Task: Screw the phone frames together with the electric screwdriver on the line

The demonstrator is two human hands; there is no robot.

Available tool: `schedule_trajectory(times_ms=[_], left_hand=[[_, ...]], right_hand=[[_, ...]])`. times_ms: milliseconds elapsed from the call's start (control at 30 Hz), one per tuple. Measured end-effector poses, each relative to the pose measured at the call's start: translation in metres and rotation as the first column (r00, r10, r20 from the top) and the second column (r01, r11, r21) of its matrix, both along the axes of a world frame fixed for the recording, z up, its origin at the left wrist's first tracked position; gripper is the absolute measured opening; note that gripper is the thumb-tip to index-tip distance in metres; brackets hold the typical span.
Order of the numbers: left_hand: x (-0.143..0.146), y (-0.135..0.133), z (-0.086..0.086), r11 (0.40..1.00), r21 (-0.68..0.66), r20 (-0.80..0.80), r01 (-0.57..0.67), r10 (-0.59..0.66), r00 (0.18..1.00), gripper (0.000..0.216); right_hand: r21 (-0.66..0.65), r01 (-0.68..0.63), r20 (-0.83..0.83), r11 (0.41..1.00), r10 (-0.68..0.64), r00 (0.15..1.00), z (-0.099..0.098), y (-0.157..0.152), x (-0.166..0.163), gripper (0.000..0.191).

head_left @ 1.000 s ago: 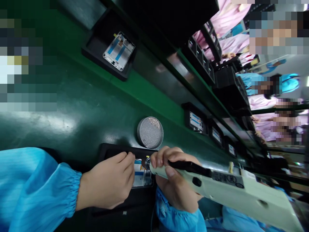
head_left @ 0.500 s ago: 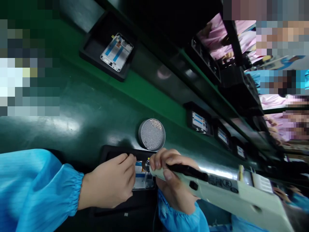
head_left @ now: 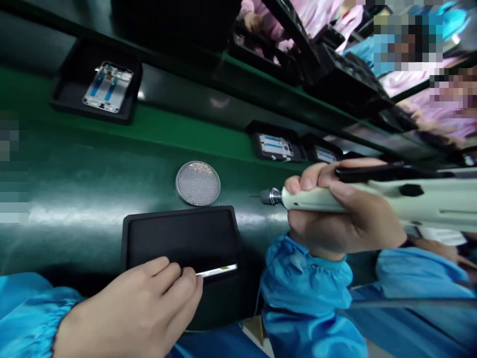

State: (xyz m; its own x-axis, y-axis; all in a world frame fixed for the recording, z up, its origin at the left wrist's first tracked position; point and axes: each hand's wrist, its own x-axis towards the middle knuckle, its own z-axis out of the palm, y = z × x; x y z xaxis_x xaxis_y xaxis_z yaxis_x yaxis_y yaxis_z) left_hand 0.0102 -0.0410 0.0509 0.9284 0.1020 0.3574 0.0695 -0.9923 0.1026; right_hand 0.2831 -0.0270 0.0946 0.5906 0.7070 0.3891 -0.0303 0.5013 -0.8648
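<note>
Head view: the phone frame (head_left: pixel 215 271) is pinched edge-on by the left hand (head_left: pixel 137 303), the electric screwdriver (head_left: pixel 316 199) is gripped clear of it by the right hand (head_left: pixel 337 226), and work done or left cannot be judged.

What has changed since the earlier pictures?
The right hand has drawn the screwdriver off the phone part, away to the right. The left hand has tipped that part, flat before, up on edge at the black tray. The screwdriver stays gripped, and the round dish still sits beyond the tray.
</note>
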Motion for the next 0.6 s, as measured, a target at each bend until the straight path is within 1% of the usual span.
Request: schedule_trajectory(times_ms=[67, 133, 300, 433, 600], left_hand=[[0.000, 0.000, 0.001, 1.000, -0.006, 0.010, 0.024, -0.024, 1.000, 0.034], [0.001, 0.001, 0.002, 0.999, -0.006, 0.022, 0.044, -0.044, 0.999, 0.033], [0.003, 0.007, 0.008, 0.994, -0.064, 0.022, 0.086, -0.085, 0.996, 0.032], [0.004, 0.010, 0.010, 0.994, -0.071, 0.015, 0.082, -0.081, 0.997, 0.032], [0.004, 0.010, 0.012, 0.995, -0.052, -0.009, 0.083, -0.084, 0.996, 0.032]], right_hand=[[0.038, -0.030, 0.006, 0.999, 0.030, 1.000, 0.004, -0.002, -0.001, 0.017], [0.050, -0.041, 0.015, 0.998, 0.040, 0.999, 0.010, -0.003, -0.004, 0.017], [0.007, 0.054, 0.005, 0.999, -0.054, 0.999, 0.019, -0.007, -0.007, 0.016], [-0.034, 0.061, 0.007, 0.998, -0.061, 0.998, 0.021, -0.009, -0.007, 0.017], [0.022, 0.053, -0.023, 0.998, -0.052, 0.998, 0.019, -0.008, -0.005, 0.018]])
